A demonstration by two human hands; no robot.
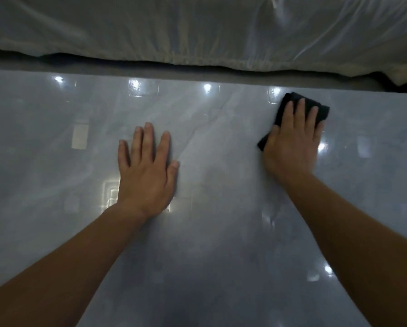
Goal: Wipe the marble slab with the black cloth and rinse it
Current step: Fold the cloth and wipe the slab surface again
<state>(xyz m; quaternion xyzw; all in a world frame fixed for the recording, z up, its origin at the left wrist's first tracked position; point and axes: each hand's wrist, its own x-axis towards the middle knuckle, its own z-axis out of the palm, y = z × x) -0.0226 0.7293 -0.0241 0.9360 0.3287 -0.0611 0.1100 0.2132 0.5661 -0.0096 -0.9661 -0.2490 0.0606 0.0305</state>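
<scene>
Head view: the right hand [292, 142] presses flat, fingers spread, on a folded black cloth [301, 107] near the far edge of the glossy grey marble slab [221, 232]. The left hand [145, 168] lies open, palm down, on the slab. Crinkled translucent plastic sheeting [197, 27] hangs beyond.

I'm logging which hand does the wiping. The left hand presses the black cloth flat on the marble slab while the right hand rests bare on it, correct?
Hands are swapped. In the head view the right hand presses the black cloth on the marble slab; the left hand rests bare.
</scene>
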